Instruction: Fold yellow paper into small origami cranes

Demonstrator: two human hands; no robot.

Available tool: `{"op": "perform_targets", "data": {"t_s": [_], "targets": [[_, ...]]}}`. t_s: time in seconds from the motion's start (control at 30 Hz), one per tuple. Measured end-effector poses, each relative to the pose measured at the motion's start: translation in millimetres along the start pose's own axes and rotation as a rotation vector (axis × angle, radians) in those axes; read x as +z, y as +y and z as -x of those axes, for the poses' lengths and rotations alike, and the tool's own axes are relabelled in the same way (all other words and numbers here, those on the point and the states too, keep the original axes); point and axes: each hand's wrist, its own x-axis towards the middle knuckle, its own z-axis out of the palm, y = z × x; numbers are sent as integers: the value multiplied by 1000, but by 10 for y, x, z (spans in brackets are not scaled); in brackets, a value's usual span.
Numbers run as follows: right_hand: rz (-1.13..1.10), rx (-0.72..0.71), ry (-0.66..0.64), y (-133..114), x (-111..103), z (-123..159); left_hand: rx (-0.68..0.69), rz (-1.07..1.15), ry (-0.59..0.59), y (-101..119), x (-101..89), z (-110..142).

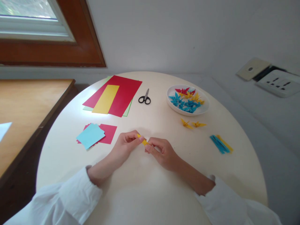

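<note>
A small folded piece of yellow paper is pinched between my two hands above the middle of the table. My left hand grips its upper left end with thumb and fingers. At its lower right end, my right hand pinches it the same way. The fingertips cover part of the paper, so its full shape is hidden. Two yellow origami cranes lie beyond my right hand. Behind them a white dish holds several red, yellow and blue cranes.
Black-handled scissors lie towards the back. Large red paper with a yellow strip is at the back left. Light blue squares rest on red paper at left. Blue and yellow paper strips lie at right, near the wall.
</note>
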Motion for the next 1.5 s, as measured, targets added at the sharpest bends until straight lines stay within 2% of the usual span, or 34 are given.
{"op": "perform_targets", "data": {"t_s": [0.2, 0.4, 0.7, 0.97, 1.5], "targets": [[0, -9, 4, 6, -4, -4, 10, 55, 7, -18, -15, -8], [-6, -7, 3, -1, -10, -1, -40, 120, 15, -37, -30, -17], [12, 7, 3, -12, -9, 4, -48, 126, 47, -14, -23, -9], [6, 5, 8, -9, -15, 1, 3, 71, 73, -29, -29, -22], [14, 20, 8, -8, -12, 7, -21, 224, 176, -37, -30, -54]]}}
